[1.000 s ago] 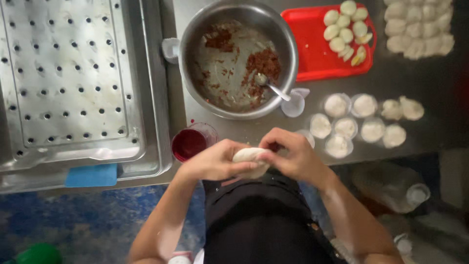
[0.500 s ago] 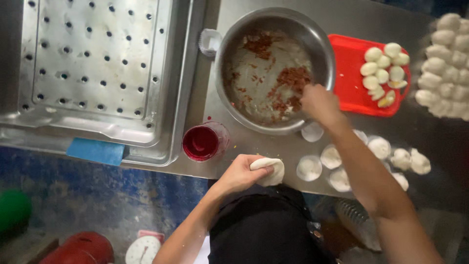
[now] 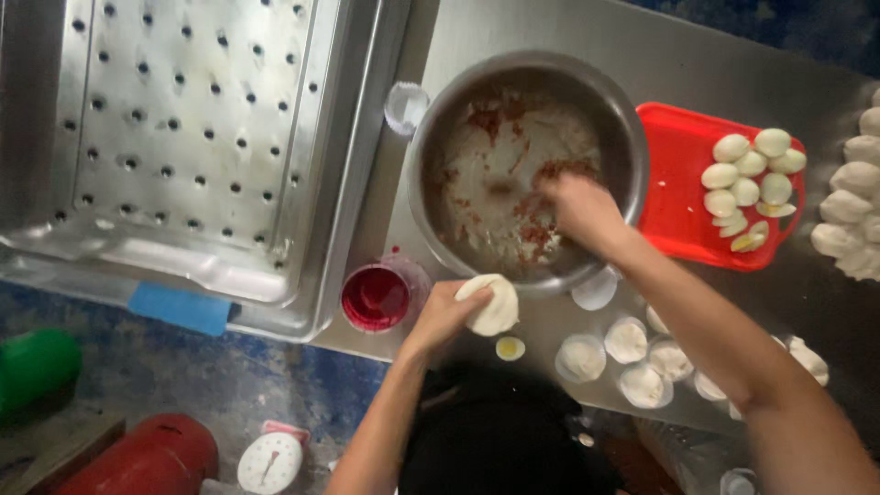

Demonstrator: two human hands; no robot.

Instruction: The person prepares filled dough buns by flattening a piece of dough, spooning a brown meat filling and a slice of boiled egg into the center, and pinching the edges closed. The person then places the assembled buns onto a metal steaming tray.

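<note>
My left hand (image 3: 442, 314) holds a flat round of white dough (image 3: 491, 304) just below the rim of a large steel bowl (image 3: 431, 137). The bowl holds smears and clumps of reddish filling (image 3: 527, 197). My right hand (image 3: 579, 209) reaches down into the bowl over the filling; it is blurred and what its fingers hold cannot be told. A small piece of egg (image 3: 511, 348) lies on the steel counter under the dough.
A red tray (image 3: 674, 174) of halved boiled eggs (image 3: 750, 179) sits right of the bowl. Several paper cups with dough (image 3: 628, 353) lie at front right, dough balls (image 3: 852, 202) at far right. A red-liquid cup (image 3: 376, 298) stands front left, a perforated steel tray (image 3: 183, 119) at left.
My right hand left the dough and reached up into the bowl, now deeper in the filling. My left hand keeps the dough round. The camera view shifted right and closer.
</note>
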